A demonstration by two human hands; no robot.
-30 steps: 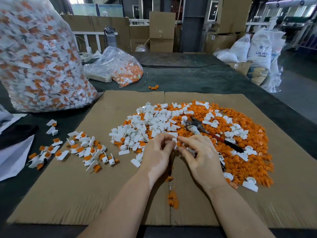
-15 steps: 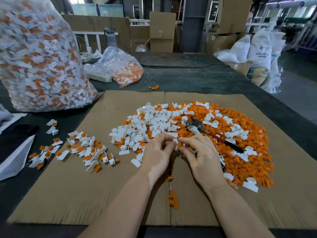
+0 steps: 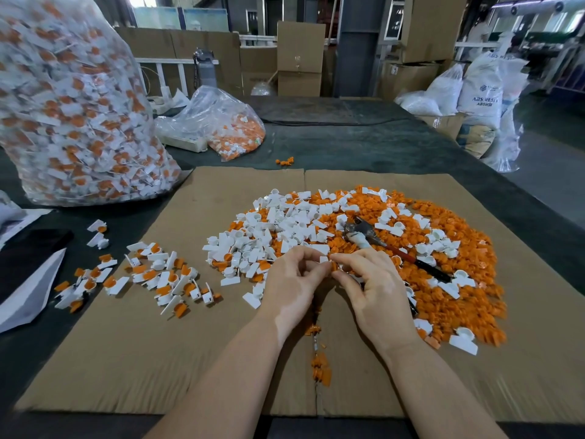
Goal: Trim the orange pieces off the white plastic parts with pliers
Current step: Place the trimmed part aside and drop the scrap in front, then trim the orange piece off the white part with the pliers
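Observation:
My left hand (image 3: 292,280) and my right hand (image 3: 373,286) meet over the cardboard sheet (image 3: 158,343) and together pinch one small white plastic part (image 3: 324,259) between their fingertips. An orange piece shows at its right end, against my right fingertips. The pliers (image 3: 389,247), with red and black handles, lie untouched on the pile just beyond my right hand. That pile is mixed: trimmed white parts (image 3: 285,226) to the left, cut orange pieces (image 3: 459,299) to the right. A smaller group of untrimmed white-and-orange parts (image 3: 158,277) lies to the left.
A big clear bag of untrimmed parts (image 3: 72,115) stands at the far left. A smaller bag (image 3: 228,125) lies behind the cardboard. Some orange scraps (image 3: 319,369) sit in the cardboard's seam near me. Papers (image 3: 28,289) lie at the left edge; sacks (image 3: 481,93) stand at far right.
Both hands stay together on the small part with only slight finger shifts. The white paper at the left edge has shifted.

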